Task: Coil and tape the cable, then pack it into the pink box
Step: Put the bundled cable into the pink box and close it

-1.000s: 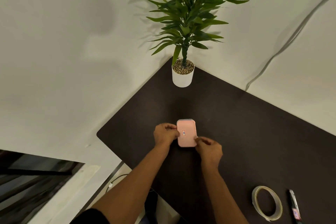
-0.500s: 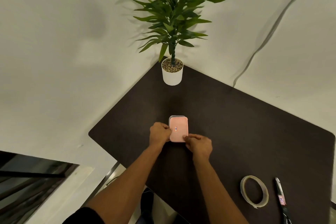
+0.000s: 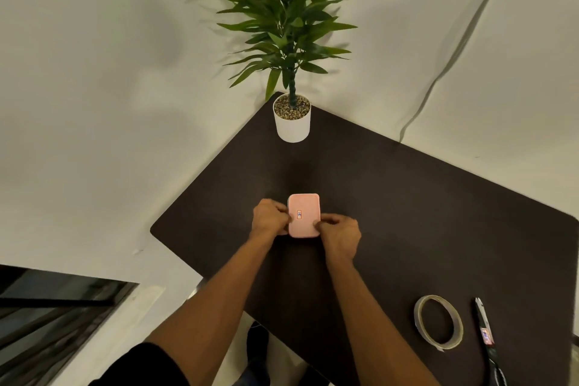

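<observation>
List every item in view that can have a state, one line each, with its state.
pink box: lid shut, flat on the table, gripped from both sides.
left hand: closed on the box's left edge.
right hand: closed on the box's right near corner.
tape roll: lying on the table, untouched.
scissors: closed, lying beside the tape.
potted plant: upright at the table's far corner.

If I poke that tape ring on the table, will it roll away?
Probably not far: the tape roll lies flat on the table, so it would likely slide. It looks thin and hollow, so probably light. Stood on edge, it might roll.
</observation>
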